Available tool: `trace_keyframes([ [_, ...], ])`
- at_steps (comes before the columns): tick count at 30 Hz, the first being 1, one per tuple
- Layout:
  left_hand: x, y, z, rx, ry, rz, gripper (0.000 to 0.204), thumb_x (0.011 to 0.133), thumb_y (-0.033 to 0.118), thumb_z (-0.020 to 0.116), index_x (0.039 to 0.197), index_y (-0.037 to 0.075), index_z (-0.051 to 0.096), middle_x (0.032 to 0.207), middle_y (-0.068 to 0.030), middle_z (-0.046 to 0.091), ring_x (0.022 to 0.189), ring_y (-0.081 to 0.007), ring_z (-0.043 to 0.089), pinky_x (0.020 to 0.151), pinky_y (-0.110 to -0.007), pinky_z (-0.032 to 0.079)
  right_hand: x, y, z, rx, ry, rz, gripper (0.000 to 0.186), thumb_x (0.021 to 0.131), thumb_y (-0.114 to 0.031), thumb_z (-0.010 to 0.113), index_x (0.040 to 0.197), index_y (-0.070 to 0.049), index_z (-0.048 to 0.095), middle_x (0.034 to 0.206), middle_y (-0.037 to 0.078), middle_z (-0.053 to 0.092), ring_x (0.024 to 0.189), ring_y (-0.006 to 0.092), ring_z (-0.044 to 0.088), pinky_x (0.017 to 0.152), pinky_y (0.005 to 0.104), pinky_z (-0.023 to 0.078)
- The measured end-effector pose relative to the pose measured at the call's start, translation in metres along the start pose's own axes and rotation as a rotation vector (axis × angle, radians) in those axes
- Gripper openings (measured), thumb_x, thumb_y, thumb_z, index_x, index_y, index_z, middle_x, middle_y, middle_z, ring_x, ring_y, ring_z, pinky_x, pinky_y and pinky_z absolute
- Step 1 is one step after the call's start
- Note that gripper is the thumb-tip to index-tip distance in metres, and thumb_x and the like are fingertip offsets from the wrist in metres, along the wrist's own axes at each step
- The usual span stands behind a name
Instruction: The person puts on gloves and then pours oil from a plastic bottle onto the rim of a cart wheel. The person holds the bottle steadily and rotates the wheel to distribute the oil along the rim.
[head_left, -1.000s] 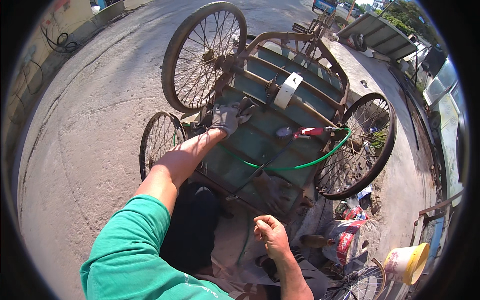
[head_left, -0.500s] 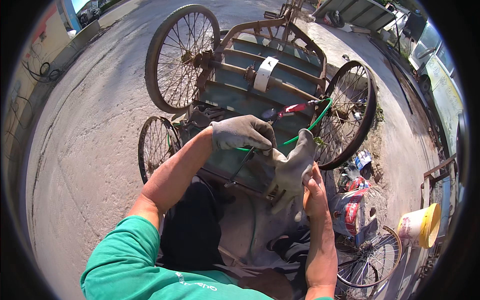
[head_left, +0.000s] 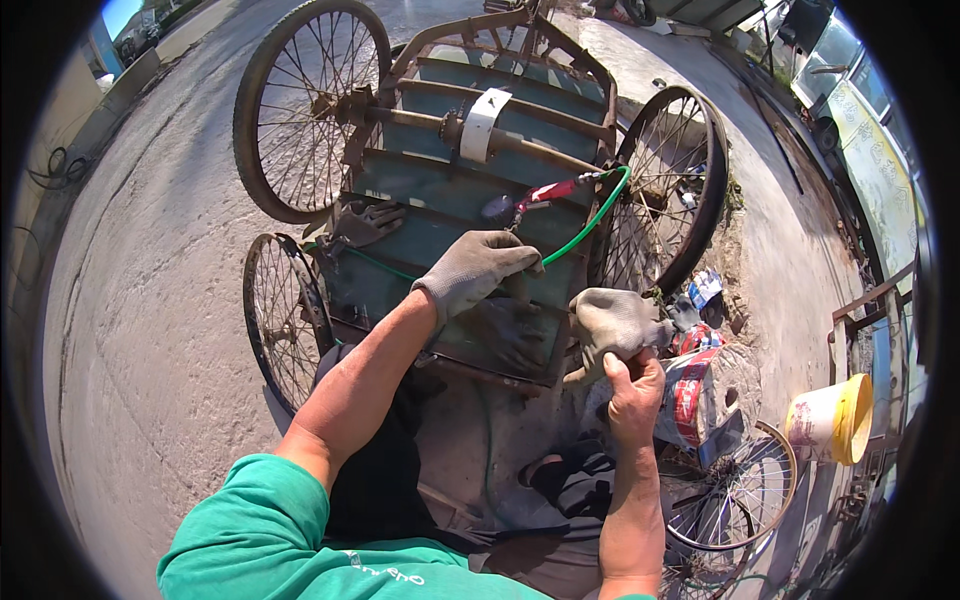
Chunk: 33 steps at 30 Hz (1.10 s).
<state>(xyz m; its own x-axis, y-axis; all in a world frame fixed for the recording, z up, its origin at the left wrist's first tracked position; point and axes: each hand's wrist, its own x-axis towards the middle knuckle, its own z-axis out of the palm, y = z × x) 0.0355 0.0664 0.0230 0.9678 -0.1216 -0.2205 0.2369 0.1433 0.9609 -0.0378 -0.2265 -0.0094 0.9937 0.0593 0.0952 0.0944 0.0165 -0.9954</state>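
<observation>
My left hand wears a grey work glove and hovers over the green underside panel of an upturned cart. Its fingers are bent and pressed together, with the tips partly hidden. To its right, my bare right hand pinches the cuff of a second grey work glove, which bunches up above my fingers. Just beyond my left hand a red-handled air tool with a round gauge rests on the panel, and a green hose curves from it. Another dark glove lies on the panel's left part.
Spoked wheels stand up at the cart's sides: a large left one, a right one and a smaller near-left one. At right are a loose wheel rim, a yellow-rimmed bucket and a red-and-white container.
My hands have moved apart: the left has let go of the loose glove and shifted left, while the right keeps hold of it. The view has shifted, so the cart appears farther left and higher.
</observation>
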Motion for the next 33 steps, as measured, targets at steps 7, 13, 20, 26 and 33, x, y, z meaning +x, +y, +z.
trace_keyframes([
  [7, -0.02, -0.017, 0.03, 1.087, -0.236, 0.732, 0.035, 0.11, 0.021, 0.065, 0.143, 0.029, 0.072, 0.119, -0.0123, 0.072, 0.101, -0.0265, 0.074, 0.087, -0.035, 0.061, -0.008, -0.002, 0.037, -0.761, -0.204, -0.513, 0.031, 0.08, -0.002, 0.077, 0.111, 0.0, 0.073, 0.109, 0.019, 0.072, 0.104, 0.0445, 0.069, 0.091, 0.0497, 0.058],
  [13, -0.036, -0.004, 0.044, 0.641, -0.154, 0.094, 0.049, 0.097, 0.048, 0.079, 0.113, 0.002, 0.081, 0.096, -0.0126, 0.079, 0.09, -0.0188, 0.075, 0.084, -0.033, 0.058, -0.013, 0.002, 0.042, -0.792, -0.374, -0.459, 0.041, 0.075, -0.006, 0.078, 0.116, -0.001, 0.072, 0.119, 0.023, 0.07, 0.109, 0.0457, 0.068, 0.094, 0.0505, 0.058],
  [20, -0.032, -0.006, 0.035, 0.53, -0.048, 0.141, 0.026, 0.099, 0.025, 0.081, 0.112, 0.002, 0.081, 0.099, -0.0092, 0.08, 0.089, -0.0117, 0.074, 0.083, -0.029, 0.059, -0.016, -0.001, 0.043, -0.759, -0.47, -0.392, 0.04, 0.074, -0.006, 0.076, 0.114, 0.0, 0.074, 0.122, 0.021, 0.071, 0.113, 0.0437, 0.069, 0.097, 0.0479, 0.058],
  [26, -0.005, -0.015, 0.005, -0.027, 0.02, 0.126, 0.031, 0.103, 0.013, 0.075, 0.13, -0.002, 0.071, 0.115, -0.0067, 0.075, 0.097, -0.0144, 0.074, 0.092, -0.027, 0.059, -0.019, -0.016, 0.047, -0.715, -0.465, -0.277, 0.036, 0.074, -0.005, 0.075, 0.109, 0.004, 0.074, 0.121, 0.023, 0.07, 0.11, 0.0443, 0.07, 0.095, 0.0457, 0.059],
  [33, -0.021, -0.003, 0.012, 0.488, -0.083, 0.122, 0.064, 0.102, 0.038, 0.078, 0.154, 0.008, 0.057, 0.147, -0.013, 0.064, 0.131, -0.0236, 0.065, 0.116, -0.036, 0.05, -0.011, -0.017, 0.035, -0.73, -0.382, -0.297, 0.037, 0.07, -0.001, 0.071, 0.107, 0.002, 0.075, 0.126, 0.019, 0.071, 0.111, 0.0414, 0.072, 0.094, 0.0448, 0.06],
])
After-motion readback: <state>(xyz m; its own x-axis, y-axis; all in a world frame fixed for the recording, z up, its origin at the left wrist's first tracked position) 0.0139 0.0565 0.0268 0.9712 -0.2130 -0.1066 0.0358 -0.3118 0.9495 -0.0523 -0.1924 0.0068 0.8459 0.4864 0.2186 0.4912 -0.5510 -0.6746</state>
